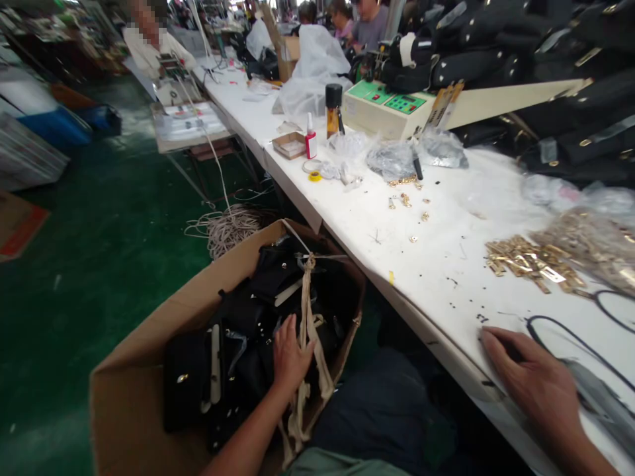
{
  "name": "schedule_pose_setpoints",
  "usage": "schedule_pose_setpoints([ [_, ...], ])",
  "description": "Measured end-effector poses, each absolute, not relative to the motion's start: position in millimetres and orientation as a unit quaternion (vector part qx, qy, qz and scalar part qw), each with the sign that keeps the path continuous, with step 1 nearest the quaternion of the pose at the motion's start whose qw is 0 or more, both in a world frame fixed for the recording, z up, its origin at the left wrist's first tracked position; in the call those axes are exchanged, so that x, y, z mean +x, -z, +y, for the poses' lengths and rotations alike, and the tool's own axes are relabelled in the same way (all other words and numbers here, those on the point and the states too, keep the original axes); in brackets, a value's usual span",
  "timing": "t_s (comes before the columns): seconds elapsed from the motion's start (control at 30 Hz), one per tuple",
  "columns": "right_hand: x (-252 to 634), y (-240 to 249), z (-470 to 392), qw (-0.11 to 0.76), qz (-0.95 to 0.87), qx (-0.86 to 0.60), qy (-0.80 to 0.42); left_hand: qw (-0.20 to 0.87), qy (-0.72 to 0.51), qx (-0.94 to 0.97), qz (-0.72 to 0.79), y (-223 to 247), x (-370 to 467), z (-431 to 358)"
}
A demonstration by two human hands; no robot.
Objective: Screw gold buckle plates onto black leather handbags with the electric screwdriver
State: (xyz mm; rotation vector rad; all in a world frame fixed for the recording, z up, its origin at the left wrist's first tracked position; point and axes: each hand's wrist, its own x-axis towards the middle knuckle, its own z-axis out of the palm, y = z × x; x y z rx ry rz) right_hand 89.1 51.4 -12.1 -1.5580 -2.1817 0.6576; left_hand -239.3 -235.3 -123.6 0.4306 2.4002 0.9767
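Observation:
My left hand (292, 354) reaches into a large cardboard box (133, 337), over black bags (243, 311) with pale straps and metal fittings. Its fingers are apart and nothing shows in them; beige cloth strips (306, 311) hang beside its thumb. On the white table (421, 264), at the right edge, rests my right hand (530, 377), fingers loosely curved with a gap by the thumb and nothing visible in it. A black cord (560, 330) and a dark strap piece (595, 390) lie near it. Farther back sits a pile of gold metal pieces (530, 261).
A machine with a green panel (387, 106), a red bottle (311, 139) and plastic bags (391, 158) stand on the table. Black bags (476, 66) are heaped at the back right. Rope (231, 231) lies behind the box. A person (153, 46) is at a sewing machine.

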Motion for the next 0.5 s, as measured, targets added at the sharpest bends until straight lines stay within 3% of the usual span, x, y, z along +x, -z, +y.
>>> schedule_pose_setpoints([
  [0.1, 87.5, 10.6, 51.3, 0.196, -0.777, -0.550, -0.235, 0.365, -0.392, 0.042, 0.843, 139.0, -245.9, -237.9],
  [0.27, 89.4, 14.6, 52.7, 0.215, -0.781, -0.536, -0.235, 0.500, -0.399, 0.032, 0.768, 147.1, -212.0, -207.3],
  [0.5, 91.7, 19.1, 54.3, 0.246, -0.780, -0.517, -0.253, 0.449, -0.426, 0.085, 0.781, 126.7, -187.6, -168.3],
])
